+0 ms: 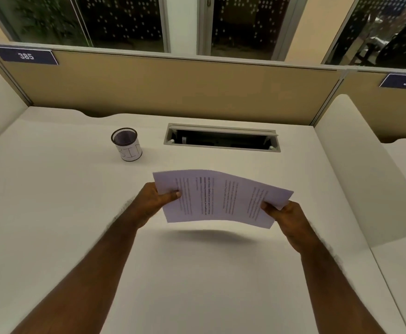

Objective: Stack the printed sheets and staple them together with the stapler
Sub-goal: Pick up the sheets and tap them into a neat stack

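I count two hands, left hand [157, 200] and right hand [287, 219], one stack of sheets [221, 198], one mesh cup [126, 144], and two number plates [26, 55].

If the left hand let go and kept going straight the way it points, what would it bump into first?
Probably the cable slot. The left hand points forward and right, under the sheets toward the desk's back. The mesh cup sits off to its left. Depth is hard to judge.

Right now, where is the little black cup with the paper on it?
In the head view, the mesh cup stands upright on the white desk, left of the cable slot and beyond the left hand holding the printed sheets.
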Demonstrator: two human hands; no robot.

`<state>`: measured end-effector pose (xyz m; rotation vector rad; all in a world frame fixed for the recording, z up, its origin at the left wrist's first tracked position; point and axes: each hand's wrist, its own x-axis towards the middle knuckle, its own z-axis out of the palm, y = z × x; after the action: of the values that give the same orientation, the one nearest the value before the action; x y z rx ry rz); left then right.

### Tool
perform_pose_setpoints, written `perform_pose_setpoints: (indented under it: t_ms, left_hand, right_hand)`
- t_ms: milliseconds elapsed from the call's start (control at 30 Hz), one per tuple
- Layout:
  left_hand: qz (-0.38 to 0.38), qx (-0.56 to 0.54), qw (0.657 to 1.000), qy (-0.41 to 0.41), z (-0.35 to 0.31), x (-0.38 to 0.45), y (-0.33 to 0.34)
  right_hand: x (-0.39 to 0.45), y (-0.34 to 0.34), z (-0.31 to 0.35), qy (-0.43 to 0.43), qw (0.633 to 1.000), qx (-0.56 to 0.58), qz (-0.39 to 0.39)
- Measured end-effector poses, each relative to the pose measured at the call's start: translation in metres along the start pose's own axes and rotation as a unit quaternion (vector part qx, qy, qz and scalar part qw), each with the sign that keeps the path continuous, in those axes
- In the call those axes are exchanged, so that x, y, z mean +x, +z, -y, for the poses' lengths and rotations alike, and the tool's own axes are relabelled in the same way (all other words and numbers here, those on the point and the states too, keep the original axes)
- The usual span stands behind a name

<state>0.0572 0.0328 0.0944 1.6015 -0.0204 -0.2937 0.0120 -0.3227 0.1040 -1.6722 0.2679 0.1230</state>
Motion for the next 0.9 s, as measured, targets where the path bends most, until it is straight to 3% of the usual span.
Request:
perform_pose_setpoints:
  t_ms: [233, 367, 533, 633, 700, 800, 900]
  left_hand:
    - [-0.059, 0.144, 0.987, 0.039, 0.03, -0.006, 0.013]
    - [-0.071, 0.135, 0.987, 0.057, 0.027, -0.006, 0.016]
    - [-0.047, 0.138, 0.989, 0.017, 0.039, -0.01, 0.021]
    - [-0.078, 0.054, 0.995, -0.025, 0.039, -0.017, 0.025]
    - [-0.104, -0.037, 0.992, -0.061, 0.04, -0.025, 0.034]
    - [-0.127, -0.193, 0.965, -0.126, 0.049, -0.041, 0.06]
    - [-0.129, -0.317, 0.925, -0.166, 0.061, -0.056, 0.089]
  right_hand:
    - [-0.001, 0.008, -0.033, 0.035, 0.998, -0.029, -0.034]
    - [0.005, 0.003, -0.029, 0.017, 0.998, -0.035, -0.048]
    - [0.006, 0.006, -0.041, 0.038, 0.995, -0.07, -0.06]
    - [0.003, 0.012, -0.043, 0.043, 0.991, -0.041, -0.122]
    - [-0.002, 0.021, -0.046, 0.094, 0.983, -0.016, -0.159]
    - [-0.013, 0.041, -0.051, 0.203, 0.978, 0.015, -0.046]
    - [-0.018, 0.06, -0.055, 0.206, 0.974, 0.077, 0.06]
